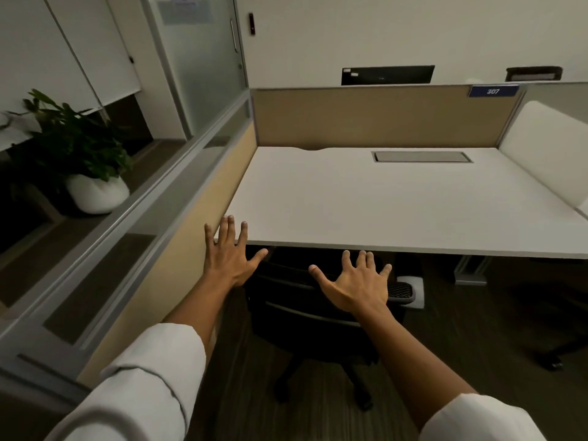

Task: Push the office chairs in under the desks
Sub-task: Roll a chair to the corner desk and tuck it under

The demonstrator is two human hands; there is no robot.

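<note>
A black office chair (305, 316) stands at the front edge of a white desk (381, 205), its seat tucked beneath the top and its backrest and wheeled base sticking out toward me. My left hand (230, 256) hovers with fingers spread over the desk's front left corner, just left of the backrest. My right hand (356, 281) is spread flat above the top of the backrest, holding nothing; I cannot tell whether it touches. One mesh armrest (402, 289) shows to the right of that hand.
Beige partition panels (375, 116) wall the desk at the back and left; a sign reads 307. A potted plant (92, 183) sits beyond the left partition. The base of another chair (553, 354) shows at right. A cable hatch (421, 156) is set in the desktop.
</note>
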